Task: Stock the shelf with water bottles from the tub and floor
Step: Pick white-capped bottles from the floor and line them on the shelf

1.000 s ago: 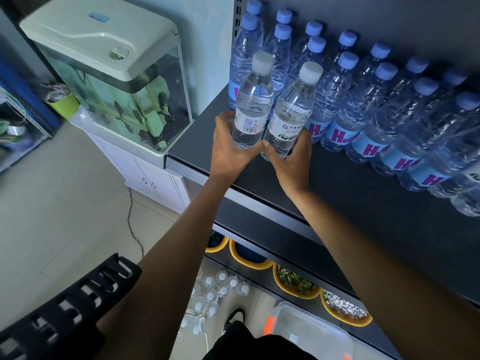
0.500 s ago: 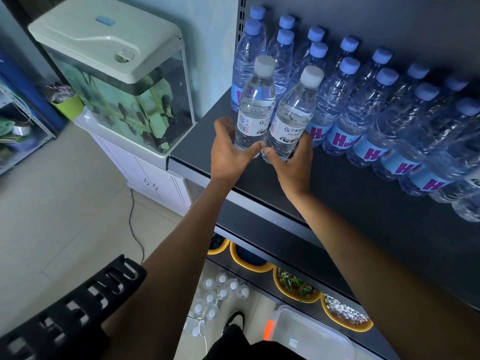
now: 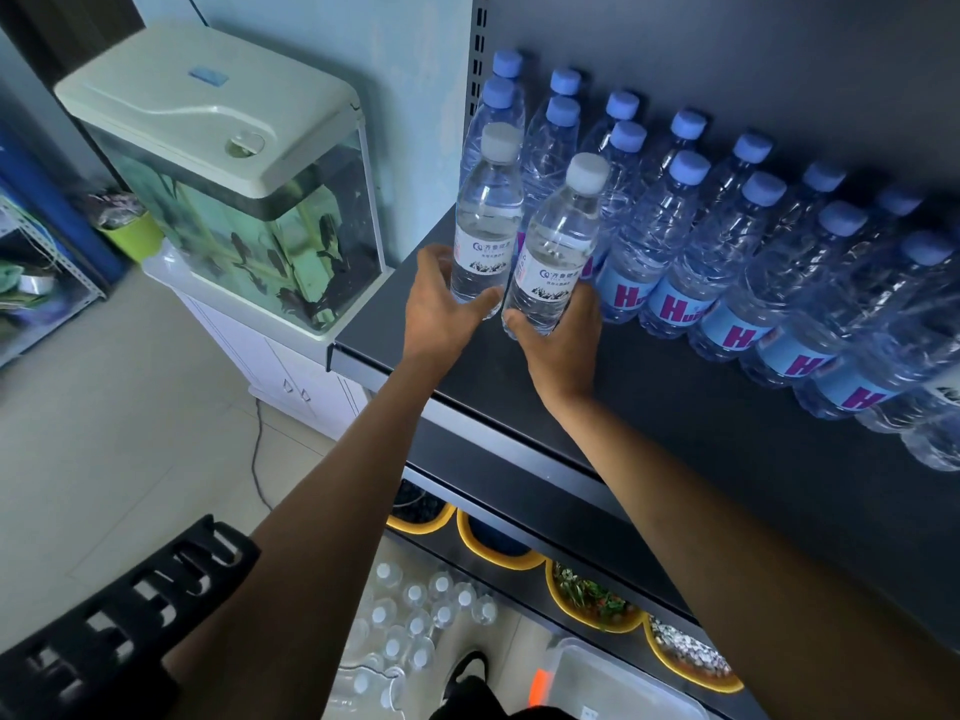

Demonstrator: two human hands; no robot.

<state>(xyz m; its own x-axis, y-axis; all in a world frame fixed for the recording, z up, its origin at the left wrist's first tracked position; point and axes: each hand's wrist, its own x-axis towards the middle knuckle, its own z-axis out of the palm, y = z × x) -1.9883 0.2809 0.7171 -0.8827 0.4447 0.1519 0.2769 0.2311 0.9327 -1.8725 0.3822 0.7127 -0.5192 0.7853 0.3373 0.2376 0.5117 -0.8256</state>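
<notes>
My left hand [image 3: 447, 314] is curled round the lower part of a white-capped bottle [image 3: 485, 220], thumb lying across its front under the label, so that grip is closed on it. My right hand [image 3: 561, 345] wraps the base of a second white-capped bottle [image 3: 556, 252] in the same way, fingers round its far side and thumb at the near side. The two bottles stand side by side, nearly touching, both upright with a slight lean, over the left end of the dark shelf [image 3: 675, 423]. My hands hide their bases, so I cannot tell whether they rest on the shelf surface. Just behind them and running off towards three o'clock stand the blue-capped bottles [image 3: 670, 241] in rows, with blue labels and pink lettering; the second bottle sits right against the nearest of these. At ten o'clock from my hands a fish tank [image 3: 234, 189] with a pale lid sits on a white cabinet [image 3: 291, 366], just beside the shelf end. Down at six o'clock, on the floor under the shelving, more clear bottles [image 3: 415, 615] stand in a cluster, with a clear tub [image 3: 613, 683] just to their right. Yellow bowls [image 3: 587, 605] line the low shelf above them, and a black crate [image 3: 119, 615] edge shows at seven o'clock
</notes>
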